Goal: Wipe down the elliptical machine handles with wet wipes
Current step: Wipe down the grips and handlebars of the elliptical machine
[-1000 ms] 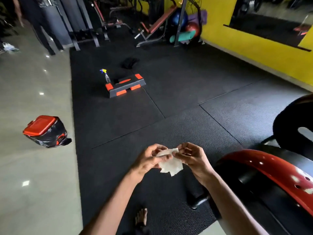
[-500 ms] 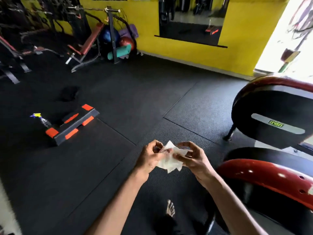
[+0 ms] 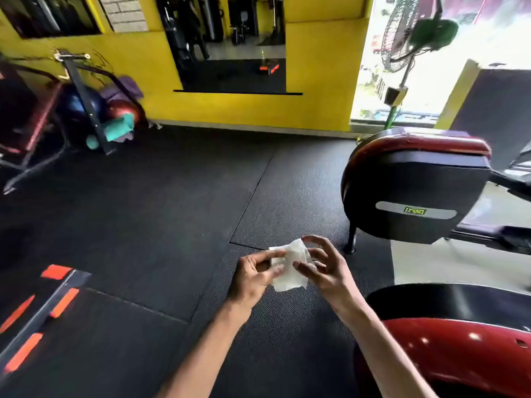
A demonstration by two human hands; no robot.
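Wipe [image 3: 288,268] low in front, between both hands: the left hand [image 3: 253,278] has its grip pinched on one edge, the right hand [image 3: 324,268] clamps the other, and the sheet hangs more opened out than a second ago. The person's gaze has swung right, past the red cover [image 3: 459,349] to the black housing [image 3: 413,193] beyond (handles not in sight), so wiping looks about to start.

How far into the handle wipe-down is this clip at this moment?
Done: a wet wipe is out, pinched between the left hand and right hand above the black mat. In hand: the hands appear to be spreading or folding it. Left: all the wiping. No handle is in view, only the elliptical housing nearby, and the wipe touches no machine.
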